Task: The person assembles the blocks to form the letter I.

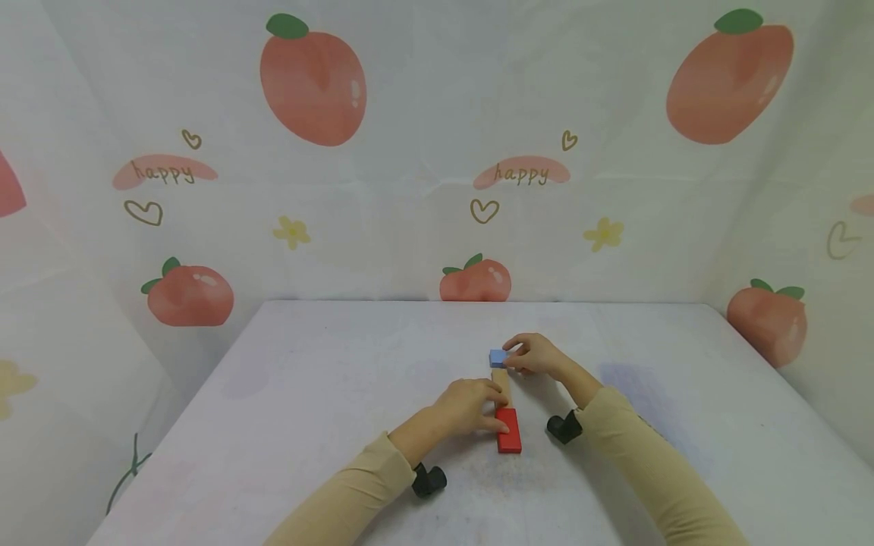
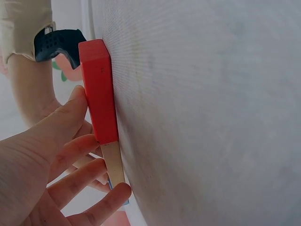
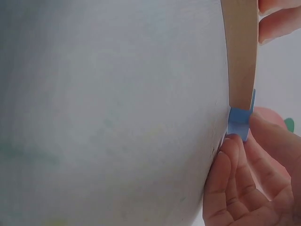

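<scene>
A red block (image 1: 508, 431), a plain wooden block (image 1: 502, 387) and a small blue block (image 1: 498, 359) lie end to end in a line on the white table. My left hand (image 1: 467, 408) rests at the near part of this line. Its thumb touches the red block (image 2: 98, 94), and its spread fingers reach along the wooden block (image 2: 113, 162). At the far end, my right hand (image 1: 538, 355) pinches the blue block (image 3: 239, 123) between thumb and fingers. The blue block meets the end of the wooden block (image 3: 241, 56).
Black wrist cameras (image 1: 429, 481) are strapped to both wrists and hang close over the table (image 1: 328, 455). Behind the table's far edge stands a white curtain (image 1: 410, 98) printed with peaches, which also flanks both sides.
</scene>
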Demonstrator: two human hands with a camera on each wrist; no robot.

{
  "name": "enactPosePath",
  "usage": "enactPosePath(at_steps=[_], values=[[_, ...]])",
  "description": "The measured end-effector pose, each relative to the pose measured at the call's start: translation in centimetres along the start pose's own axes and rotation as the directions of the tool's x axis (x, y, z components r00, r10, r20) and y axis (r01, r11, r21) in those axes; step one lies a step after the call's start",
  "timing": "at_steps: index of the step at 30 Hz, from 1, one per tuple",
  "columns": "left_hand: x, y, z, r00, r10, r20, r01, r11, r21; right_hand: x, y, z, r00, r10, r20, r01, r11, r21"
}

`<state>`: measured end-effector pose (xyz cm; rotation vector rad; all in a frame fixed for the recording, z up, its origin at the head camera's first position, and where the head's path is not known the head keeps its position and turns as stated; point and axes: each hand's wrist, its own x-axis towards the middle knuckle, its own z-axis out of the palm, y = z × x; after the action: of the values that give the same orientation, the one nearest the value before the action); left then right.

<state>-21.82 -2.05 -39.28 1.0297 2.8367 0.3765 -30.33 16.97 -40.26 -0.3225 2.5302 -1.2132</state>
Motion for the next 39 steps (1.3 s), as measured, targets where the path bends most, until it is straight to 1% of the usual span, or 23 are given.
enactPosePath(at_steps=[3,6,15,26,39], values=[[-0.02,0.02,-0.04,1.000,0.005,-0.005,-0.005,1.000,0.006,-0.09,-0.08,0.01,1.000,0.001,0.000,-0.001,1.000,0.002],[-0.01,0.01,-0.03,1.000,0.009,-0.007,-0.009,1.000,0.014,-0.23,-0.53,0.25,0.999,0.042,-0.021,-0.042,0.999,-0.003],[0.08,-0.11,0.07,1.000,0.015,-0.005,-0.015,1.000,0.021,-0.30,-0.73,0.38,0.998,0.045,-0.036,-0.046,0.999,-0.024],[0.08,-0.06,0.07,1.000,0.007,-0.002,-0.007,1.000,0.015,-0.19,-0.61,0.39,0.998,0.054,-0.034,-0.055,0.998,-0.034],[0.02,-0.09,0.06,1.000,0.019,-0.009,-0.019,0.999,0.026,-0.38,-0.88,0.39,0.997,0.065,-0.033,-0.066,0.998,-0.016]])
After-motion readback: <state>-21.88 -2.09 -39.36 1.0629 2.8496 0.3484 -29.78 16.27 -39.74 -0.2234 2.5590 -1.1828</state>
